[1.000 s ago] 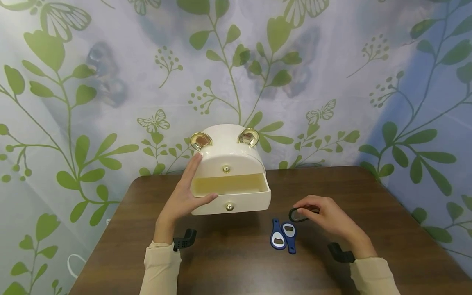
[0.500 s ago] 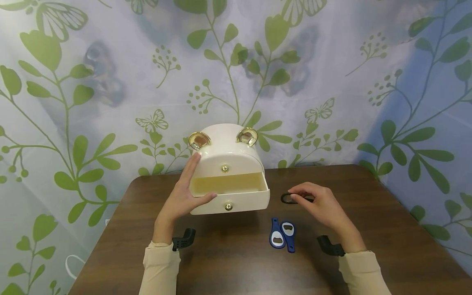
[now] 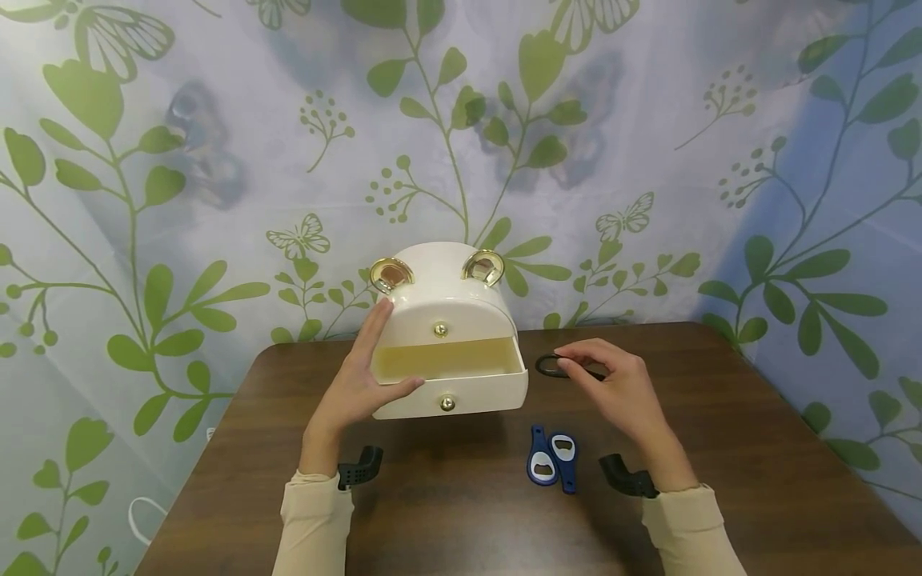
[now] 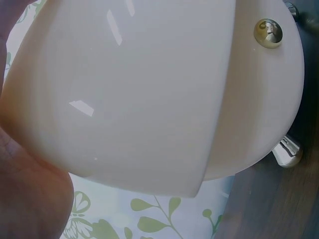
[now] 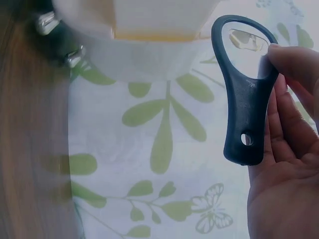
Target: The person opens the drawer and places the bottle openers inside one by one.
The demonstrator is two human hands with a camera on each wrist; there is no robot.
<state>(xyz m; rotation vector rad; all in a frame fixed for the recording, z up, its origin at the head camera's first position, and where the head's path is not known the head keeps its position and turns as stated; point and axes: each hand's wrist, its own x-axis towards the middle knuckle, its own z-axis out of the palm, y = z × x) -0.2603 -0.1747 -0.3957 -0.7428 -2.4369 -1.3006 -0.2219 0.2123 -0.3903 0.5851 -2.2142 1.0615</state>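
A cream-white drawer box point(image 3: 446, 284) with two gold ears stands at the table's far side; its lower drawer point(image 3: 468, 394) is pulled out, and the part of its inside that shows is bare. My left hand point(image 3: 353, 388) rests against the box's left side, fingers straight, thumb reaching over the drawer front. White plastic fills much of the left wrist view, with a gold knob point(image 4: 269, 33). To the right of the drawer my right hand point(image 3: 612, 382) pinches a dark bottle opener point(image 5: 246, 99) between thumb and fingers, above the table, opening end toward the box.
Two blue bottle openers point(image 3: 553, 460) lie side by side on the brown wooden table point(image 3: 446, 512), in front of the box's right corner. A leaf-patterned cloth point(image 3: 648, 144) hangs behind the table. A white cable loop point(image 3: 140, 516) shows beyond the left edge.
My right hand has moved forward and left with the dark bottle opener, from beside the blue openers to beside the drawer. The left hand and the box stay in place.
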